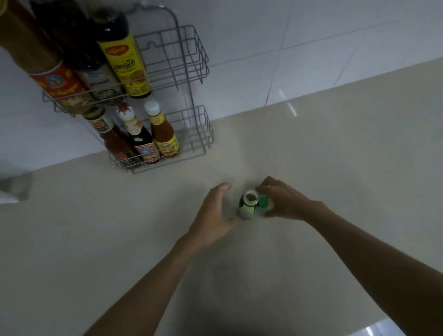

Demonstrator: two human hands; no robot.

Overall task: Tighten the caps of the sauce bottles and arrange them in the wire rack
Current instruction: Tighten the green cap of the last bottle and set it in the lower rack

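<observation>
Dim beige counter (324, 156) against glossy white tiled wall (308, 19), faint glare.

Yellow-label bottle (124, 65), upper left of the frame: red logo and Thai lettering, too blurred to read.
Other bottle labels: print illegible.

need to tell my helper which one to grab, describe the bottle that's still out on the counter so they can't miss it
Start at the wire rack on the tiled wall, then come down across the beige counter to the person's two hands. Between them stands a small dark bottle with a pale green label. Unlike the racked bottles, it stands alone and its mouth is open, with the green cap in the right hand.
</observation>
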